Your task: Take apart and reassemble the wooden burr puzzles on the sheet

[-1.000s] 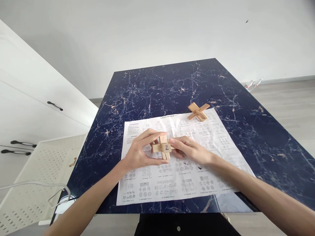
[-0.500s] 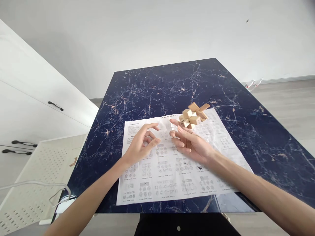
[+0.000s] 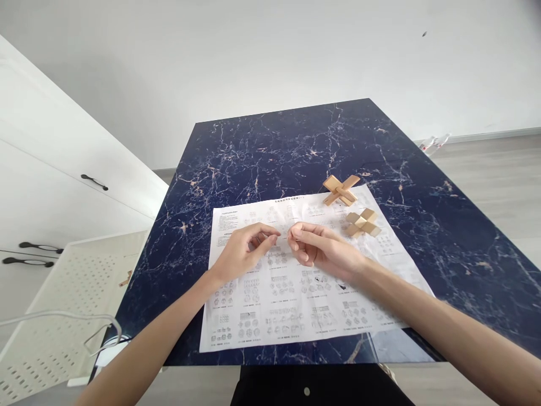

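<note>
Pale wood makes up the interlocked block puzzle, resting on the printed sheet just beyond the right hand, perhaps off to that side to give both hands room; the browner wooden cross straddles the sheet's far edge, likely weighting it. The left hand curves loosely, thumb slightly parted from fingertips, nothing visible held; the right fingers curl inward, thumb by index, and whether they pinch anything I cannot tell.

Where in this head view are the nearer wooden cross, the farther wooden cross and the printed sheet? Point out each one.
Nearer wooden cross [image 3: 363,223]: head view, on its centre.
Farther wooden cross [image 3: 340,192]: head view, on its middle.
Printed sheet [image 3: 291,326]: head view, on its lower part.
</note>
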Available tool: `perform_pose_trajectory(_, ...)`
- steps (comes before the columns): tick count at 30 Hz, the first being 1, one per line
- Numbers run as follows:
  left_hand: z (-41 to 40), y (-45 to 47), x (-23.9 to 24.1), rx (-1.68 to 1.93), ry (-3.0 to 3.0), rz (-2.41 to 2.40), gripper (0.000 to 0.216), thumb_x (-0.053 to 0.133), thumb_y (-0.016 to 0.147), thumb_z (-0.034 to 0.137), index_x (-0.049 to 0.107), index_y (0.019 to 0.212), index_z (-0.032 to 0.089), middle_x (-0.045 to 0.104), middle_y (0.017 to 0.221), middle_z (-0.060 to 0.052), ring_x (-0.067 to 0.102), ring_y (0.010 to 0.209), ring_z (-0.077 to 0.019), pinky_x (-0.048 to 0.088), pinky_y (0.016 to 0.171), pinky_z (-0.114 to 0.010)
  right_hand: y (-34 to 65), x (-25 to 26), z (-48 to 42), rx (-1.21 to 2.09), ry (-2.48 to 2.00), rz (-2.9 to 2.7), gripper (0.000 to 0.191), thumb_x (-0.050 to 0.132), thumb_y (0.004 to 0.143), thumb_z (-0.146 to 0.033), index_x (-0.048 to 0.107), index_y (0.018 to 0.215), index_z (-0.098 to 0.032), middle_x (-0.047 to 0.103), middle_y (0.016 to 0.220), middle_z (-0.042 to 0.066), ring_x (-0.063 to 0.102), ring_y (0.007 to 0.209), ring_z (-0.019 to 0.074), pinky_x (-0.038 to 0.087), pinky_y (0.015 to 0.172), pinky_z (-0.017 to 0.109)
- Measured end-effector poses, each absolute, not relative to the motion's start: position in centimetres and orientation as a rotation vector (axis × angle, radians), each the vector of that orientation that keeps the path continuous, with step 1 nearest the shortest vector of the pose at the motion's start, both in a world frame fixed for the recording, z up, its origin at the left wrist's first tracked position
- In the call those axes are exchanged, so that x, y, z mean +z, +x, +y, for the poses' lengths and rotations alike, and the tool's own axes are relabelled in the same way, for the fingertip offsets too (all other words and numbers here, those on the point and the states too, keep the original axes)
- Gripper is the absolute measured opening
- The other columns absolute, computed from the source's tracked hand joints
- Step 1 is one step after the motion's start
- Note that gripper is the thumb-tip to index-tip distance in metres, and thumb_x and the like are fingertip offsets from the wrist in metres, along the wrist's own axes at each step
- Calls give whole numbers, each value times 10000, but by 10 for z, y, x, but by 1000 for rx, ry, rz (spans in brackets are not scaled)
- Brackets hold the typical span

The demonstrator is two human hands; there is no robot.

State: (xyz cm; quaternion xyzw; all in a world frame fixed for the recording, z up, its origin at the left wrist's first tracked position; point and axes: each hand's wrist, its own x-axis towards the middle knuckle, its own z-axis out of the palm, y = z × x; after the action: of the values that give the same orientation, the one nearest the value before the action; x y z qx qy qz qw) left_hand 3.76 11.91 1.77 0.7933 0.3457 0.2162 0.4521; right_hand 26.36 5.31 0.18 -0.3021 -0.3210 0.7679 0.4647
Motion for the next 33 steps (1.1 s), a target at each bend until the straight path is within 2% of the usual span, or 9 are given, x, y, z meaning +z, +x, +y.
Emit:
perform_pose_trajectory(4,119,38,18,526,1981,855,258,649,1084,399,781,1133,183,800,910,-53,654,673,-139,493,590,-248,264,1,54,1885,-794,-793,395,825,956,-543,690,834,-192,592,773,-7,443,600,107,374,564,296)
perform_pose_trajectory(11,119,39,18,501,2002,859,244,642,1084,375,791,1083,182,789,880,-43,610,618,-116,477,571,-237,265,2,55,1896,-804,-810,430,810,968,-559,686,791,-187,579,762,-1,461,612,111,379,583,308)
perform_pose_trajectory(21,118,40,18,494,2035,848,235,634,1082,358,795,1028,195,790,878,-30,607,640,-123,449,591,-246,262,4,48,1792,-839,-1156,347,858,946,-487,655,869,-217,601,677,-42,491,611,123,388,613,306)
perform_pose_trajectory(25,118,40,16,478,2038,859,243,632,1083,373,794,1024,202,779,861,-25,592,631,-121,450,589,-245,261,6,47,1822,-828,-1255,350,893,902,-476,656,866,-220,602,695,-52,491,619,120,397,610,296)
perform_pose_trajectory(33,116,41,15,466,2025,852,230,637,1077,356,793,1010,202,768,846,-20,579,623,-115,442,579,-241,263,2,48,1836,-811,-1282,323,893,909,-438,661,869,-216,597,703,-55,502,628,115,394,604,287)
